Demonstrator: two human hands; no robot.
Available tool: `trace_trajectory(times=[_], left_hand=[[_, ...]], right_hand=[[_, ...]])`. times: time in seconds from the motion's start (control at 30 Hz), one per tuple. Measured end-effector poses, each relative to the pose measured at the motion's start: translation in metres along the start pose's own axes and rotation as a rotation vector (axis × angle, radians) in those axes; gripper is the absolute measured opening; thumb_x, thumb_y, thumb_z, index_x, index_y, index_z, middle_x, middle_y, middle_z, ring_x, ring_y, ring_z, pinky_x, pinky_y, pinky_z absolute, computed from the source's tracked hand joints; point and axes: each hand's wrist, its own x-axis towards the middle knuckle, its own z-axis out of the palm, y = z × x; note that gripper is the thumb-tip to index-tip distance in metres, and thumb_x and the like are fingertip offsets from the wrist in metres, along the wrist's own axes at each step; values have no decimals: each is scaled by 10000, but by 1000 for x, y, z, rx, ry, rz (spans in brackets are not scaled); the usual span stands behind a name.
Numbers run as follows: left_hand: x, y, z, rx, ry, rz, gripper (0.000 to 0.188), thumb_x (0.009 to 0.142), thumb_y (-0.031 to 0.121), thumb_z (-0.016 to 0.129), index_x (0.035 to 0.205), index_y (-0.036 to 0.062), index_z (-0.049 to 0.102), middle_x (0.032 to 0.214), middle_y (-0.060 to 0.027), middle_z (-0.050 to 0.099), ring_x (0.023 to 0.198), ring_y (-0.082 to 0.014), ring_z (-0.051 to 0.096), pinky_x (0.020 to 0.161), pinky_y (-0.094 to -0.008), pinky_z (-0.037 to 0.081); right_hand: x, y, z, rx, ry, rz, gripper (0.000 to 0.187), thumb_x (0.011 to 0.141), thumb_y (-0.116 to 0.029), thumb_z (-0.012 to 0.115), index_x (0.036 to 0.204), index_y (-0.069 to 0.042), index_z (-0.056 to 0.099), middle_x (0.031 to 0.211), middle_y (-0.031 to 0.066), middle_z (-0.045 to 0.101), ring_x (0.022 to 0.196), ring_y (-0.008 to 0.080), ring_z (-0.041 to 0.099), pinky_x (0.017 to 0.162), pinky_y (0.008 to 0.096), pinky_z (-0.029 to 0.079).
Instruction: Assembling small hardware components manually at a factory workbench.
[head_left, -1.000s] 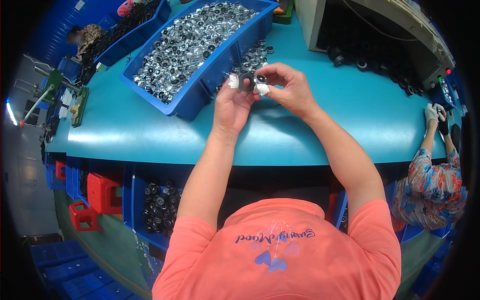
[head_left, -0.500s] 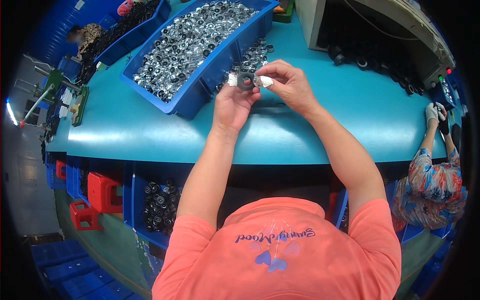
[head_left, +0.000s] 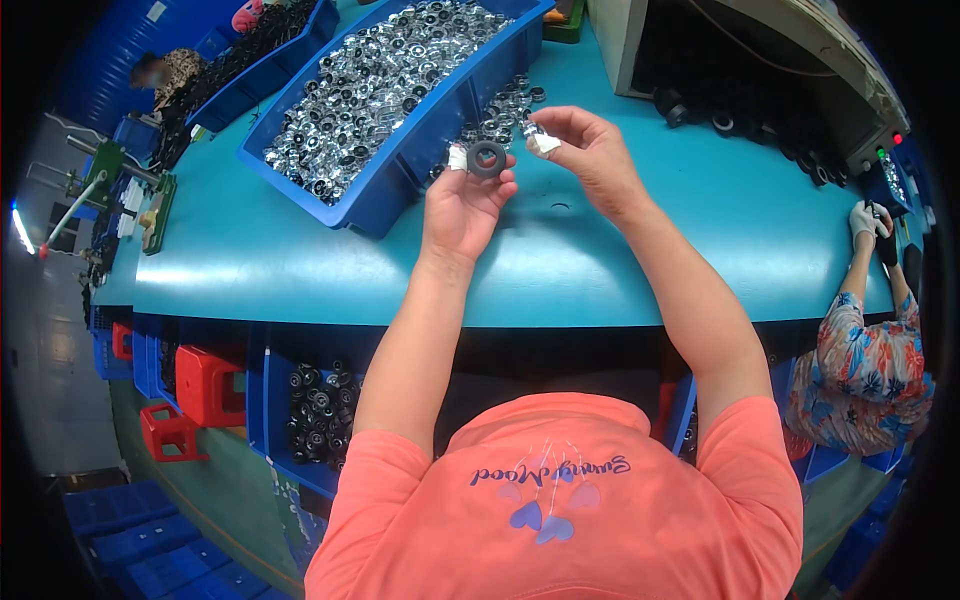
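Teal table (head_left: 300, 270), left hand (head_left: 462, 205) pinching one dark ring (head_left: 487, 159), right hand (head_left: 590, 150) gripping one shiny part (head_left: 541, 141)

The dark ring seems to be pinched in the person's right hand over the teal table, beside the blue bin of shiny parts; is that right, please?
Not quite: the head view shows the ring pinched in the left hand, not the right. The rest holds: teal table, blue bin of shiny parts beside it.

Teal workbench (head_left: 300, 270), blue bin of metal rings (head_left: 385, 195), loose rings (head_left: 505, 100)
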Motion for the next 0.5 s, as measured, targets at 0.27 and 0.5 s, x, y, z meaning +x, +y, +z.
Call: trace_trajectory(times=[0.27, 0.5], left_hand=[[-3, -6, 16, 207, -22, 80, 309, 1031, 289, 513, 1188, 32, 582, 1107, -108, 658, 988, -213, 659, 817, -357, 559], [-3, -10, 17, 342, 9, 170, 341, 1034, 267, 532, 1242, -2, 559, 1146, -92, 638, 1007, -185, 644, 828, -321, 543]], right_hand=[[-17, -9, 24, -403, -67, -342, 276, 770, -38, 780, 1041, -60, 733, 1004, 51, 675, 914, 130, 655, 820, 265, 554], [-15, -5, 25, -582, 34, -446, 298, 722, -43, 769, 1010, -121, 752, 913, 48, 672, 788, 160, 667, 708, 290, 557]])
